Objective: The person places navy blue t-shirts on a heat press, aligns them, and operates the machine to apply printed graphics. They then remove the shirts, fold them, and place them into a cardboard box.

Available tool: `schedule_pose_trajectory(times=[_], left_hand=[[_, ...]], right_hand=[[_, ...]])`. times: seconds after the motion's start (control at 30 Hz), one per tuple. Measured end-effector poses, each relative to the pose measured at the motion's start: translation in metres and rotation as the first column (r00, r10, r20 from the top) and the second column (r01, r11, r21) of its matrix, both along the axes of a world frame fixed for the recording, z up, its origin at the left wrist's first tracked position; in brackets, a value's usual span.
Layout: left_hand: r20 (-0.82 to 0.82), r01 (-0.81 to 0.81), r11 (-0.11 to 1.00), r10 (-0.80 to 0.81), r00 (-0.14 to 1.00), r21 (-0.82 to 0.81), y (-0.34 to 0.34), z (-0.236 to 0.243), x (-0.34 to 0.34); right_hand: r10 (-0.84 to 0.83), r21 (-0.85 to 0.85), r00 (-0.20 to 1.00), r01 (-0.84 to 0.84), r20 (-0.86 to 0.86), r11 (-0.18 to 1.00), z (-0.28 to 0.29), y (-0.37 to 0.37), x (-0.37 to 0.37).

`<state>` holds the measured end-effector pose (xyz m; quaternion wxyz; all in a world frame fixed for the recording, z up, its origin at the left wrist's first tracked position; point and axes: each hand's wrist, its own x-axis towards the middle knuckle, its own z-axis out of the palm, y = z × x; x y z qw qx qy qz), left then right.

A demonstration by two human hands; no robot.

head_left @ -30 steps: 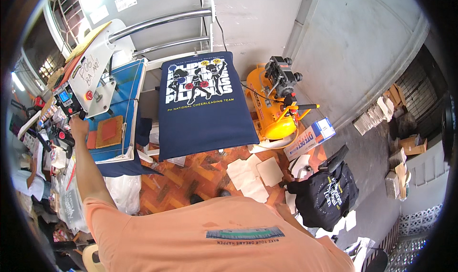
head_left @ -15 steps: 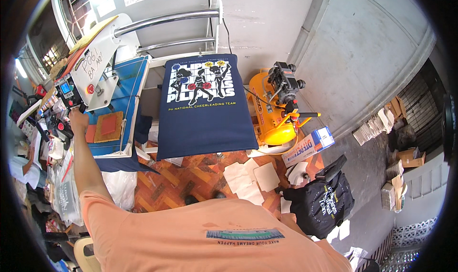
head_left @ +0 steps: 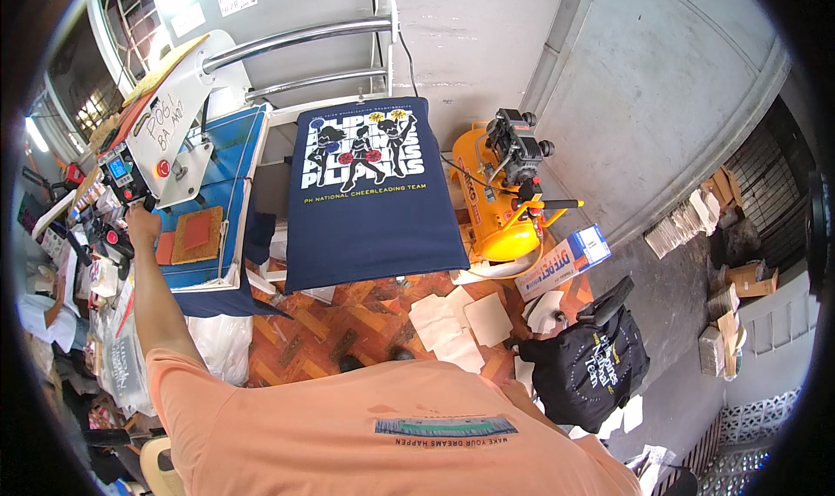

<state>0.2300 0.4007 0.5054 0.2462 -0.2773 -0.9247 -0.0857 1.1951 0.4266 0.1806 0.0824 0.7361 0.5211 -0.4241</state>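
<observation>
My left hand (head_left: 142, 221) is closed on a black handle just below the press's control box (head_left: 122, 176). Beside it, the white press head (head_left: 187, 179), with a red knob (head_left: 163, 167), is over a blue platen (head_left: 222, 244) holding brown and red pads (head_left: 196, 236). To its right, a navy shirt (head_left: 374, 239) printed with cheerleader figures lies flat on another platen. Of my right arm, only part of the forearm (head_left: 522, 396) shows beside my peach shirt; that hand is mostly hidden, near a black cloth-covered seat (head_left: 587, 370).
A yellow air compressor (head_left: 504, 235) and a long box (head_left: 561, 261) stand right of the press. Paper sheets (head_left: 452, 326) lie on the wooden floor (head_left: 330, 339). Another person in white (head_left: 43, 313) is at the cluttered left side. Stacked cardboard (head_left: 748, 279) lines the right wall.
The view shifts slightly. My left hand stays at the handle under the control box; the press and the navy shirt look unchanged.
</observation>
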Motion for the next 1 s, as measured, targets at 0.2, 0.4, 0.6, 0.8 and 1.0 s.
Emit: schedule_pose_trajectory(times=[0.2,0.4,0.6,0.8,1.0], left_hand=[[0.130,-0.045,0.998,0.049,0.990,-0.032,0.009,0.009,0.024],[0.105,-0.036,0.999,0.037,0.994,-0.015,0.019,0.016,0.065],[-0.043,0.241,0.956,-0.237,0.970,0.170,0.057,0.009,0.155],[0.058,0.419,0.887,-0.437,0.897,0.195,0.046,0.017,0.233],[-0.001,0.739,0.588,-0.782,0.623,0.329,0.014,0.030,0.235]], right_hand=[[0.040,0.022,0.999,-0.039,-0.030,0.999,-0.012,0.013,-0.021],[0.147,0.094,0.978,-0.134,-0.149,0.986,-0.034,0.053,-0.085],[0.334,0.174,0.890,-0.292,-0.312,0.940,-0.059,0.064,-0.126],[0.401,0.392,0.558,-0.144,-0.726,0.909,0.193,0.127,-0.355],[0.778,0.897,0.453,0.146,-0.435,0.417,0.324,0.146,-0.500]])
